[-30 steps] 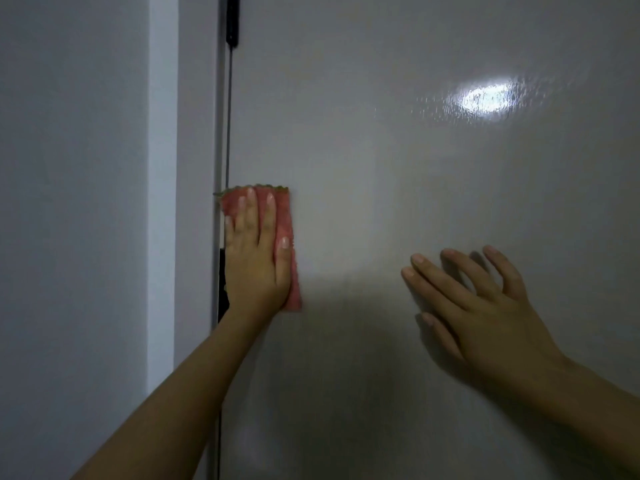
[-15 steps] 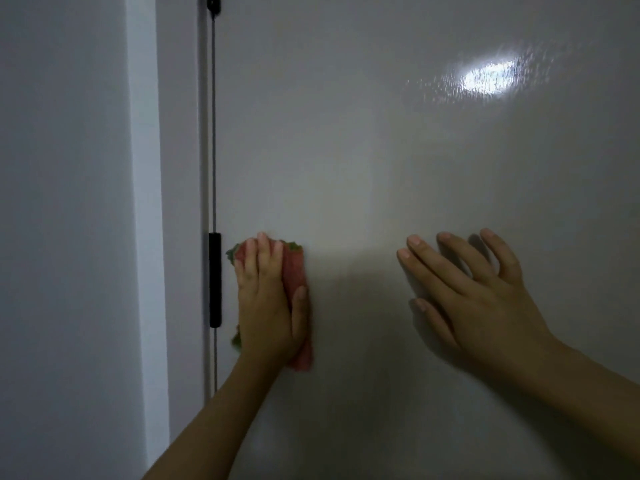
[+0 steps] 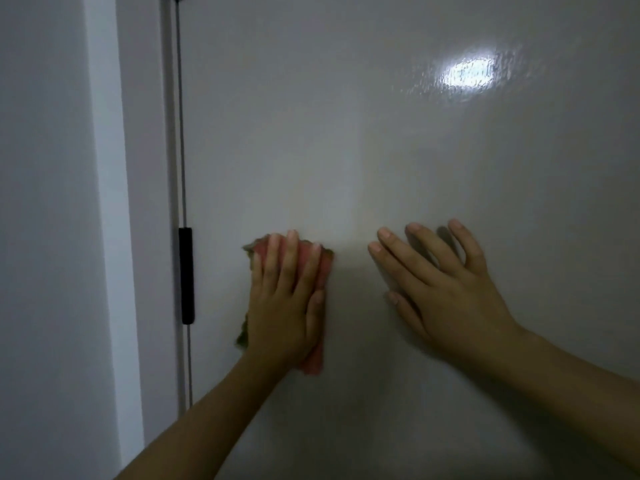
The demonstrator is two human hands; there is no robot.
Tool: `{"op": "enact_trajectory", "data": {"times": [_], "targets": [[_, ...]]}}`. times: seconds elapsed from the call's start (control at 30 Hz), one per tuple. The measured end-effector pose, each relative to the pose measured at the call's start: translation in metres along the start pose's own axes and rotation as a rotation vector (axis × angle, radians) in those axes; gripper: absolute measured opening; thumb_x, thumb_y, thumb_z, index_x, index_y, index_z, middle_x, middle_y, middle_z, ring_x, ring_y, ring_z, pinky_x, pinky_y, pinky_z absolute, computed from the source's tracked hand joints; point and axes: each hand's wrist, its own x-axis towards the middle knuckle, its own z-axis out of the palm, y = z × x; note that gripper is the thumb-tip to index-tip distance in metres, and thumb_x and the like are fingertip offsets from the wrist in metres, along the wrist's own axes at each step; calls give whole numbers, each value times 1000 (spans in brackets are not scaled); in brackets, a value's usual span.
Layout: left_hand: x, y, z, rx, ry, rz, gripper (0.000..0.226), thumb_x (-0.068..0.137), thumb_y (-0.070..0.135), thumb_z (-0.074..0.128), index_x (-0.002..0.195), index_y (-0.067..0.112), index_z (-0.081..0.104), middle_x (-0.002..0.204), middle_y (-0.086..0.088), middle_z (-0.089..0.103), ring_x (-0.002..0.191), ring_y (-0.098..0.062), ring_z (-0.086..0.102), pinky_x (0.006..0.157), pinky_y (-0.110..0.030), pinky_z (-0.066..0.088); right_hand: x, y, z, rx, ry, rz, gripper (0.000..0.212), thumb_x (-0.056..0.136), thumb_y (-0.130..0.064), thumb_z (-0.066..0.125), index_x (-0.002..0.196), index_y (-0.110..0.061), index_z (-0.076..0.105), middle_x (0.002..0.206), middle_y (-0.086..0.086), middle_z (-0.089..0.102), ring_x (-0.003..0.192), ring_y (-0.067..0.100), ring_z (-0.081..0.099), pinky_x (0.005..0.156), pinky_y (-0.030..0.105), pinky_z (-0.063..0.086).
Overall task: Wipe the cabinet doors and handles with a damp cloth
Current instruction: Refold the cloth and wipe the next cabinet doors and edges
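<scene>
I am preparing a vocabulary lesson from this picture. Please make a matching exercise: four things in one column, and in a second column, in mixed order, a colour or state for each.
Column 1
1. cloth
2. left hand
3. right hand
4. handle

Column 2
A. black, at the left edge of the cabinet door
B. bare, fingers spread flat on the door
C. pink, with a green edge
D. pressing the cloth on the door

Pairs: 1-C, 2-D, 3-B, 4-A
</scene>
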Motion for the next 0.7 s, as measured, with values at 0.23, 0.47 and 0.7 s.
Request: {"op": "enact_trajectory", "data": {"times": [0.23,0.47,0.7], "targets": [[55,13,-5,18,109,-281,55,100,29,22,148,4,27,154,-24,20,144,-40,13,116,-57,8,-22,13,-13,5,83,-13,49,91,-30,43,138,-17,49,147,1,41,132,25,38,111,49,18],[20,70,9,18,-65,198,52,100,35,25,149,16,25,156,-9,19,146,-32,13,118,-50,5,-69,30,-35,18,26,112,46,92,-31,42,131,-14,57,138,3,53,126,26,43,107,50,20],[60,115,14,32,-6,27,56,98,31,31,149,10,28,155,-19,21,145,-36,14,118,-51,3,-109,54,-43,14,-2,254,45,93,-29,42,135,-15,52,139,3,51,125,27,41,108,50,19]]}}
